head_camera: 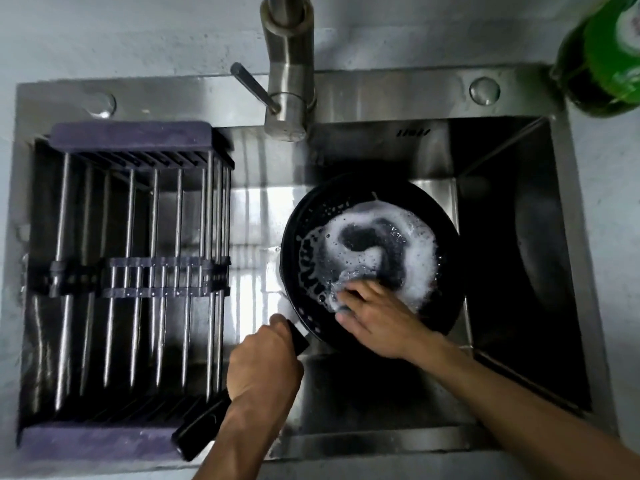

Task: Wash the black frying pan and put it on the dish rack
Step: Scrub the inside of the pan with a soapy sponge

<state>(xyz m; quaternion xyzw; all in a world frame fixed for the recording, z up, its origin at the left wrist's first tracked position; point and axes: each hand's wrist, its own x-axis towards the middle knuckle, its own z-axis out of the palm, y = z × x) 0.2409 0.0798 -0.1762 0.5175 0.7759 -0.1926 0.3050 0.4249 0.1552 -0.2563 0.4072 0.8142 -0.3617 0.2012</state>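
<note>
Steel sink (346,98), black frying pan (446,244) in right basin. My left hand (263,365) gripped handle (201,431), right hand (377,320) pressed sponge (341,308), mid-scrub. Next: rinse, then dish rack (131,271) left.

A stainless steel sink (512,98) sits in a pale grey countertop (104,36), seen from directly above in dim, uneven light.

A brushed metal faucet (287,64) with a side lever (254,86) rises from the sink's back ledge, where two round caps (485,91) flank it. Bright reflections streak the basin's back wall and floor, while its right side falls into deep shadow. A green bottle (606,53) stands blurred at the upper right corner.
</note>
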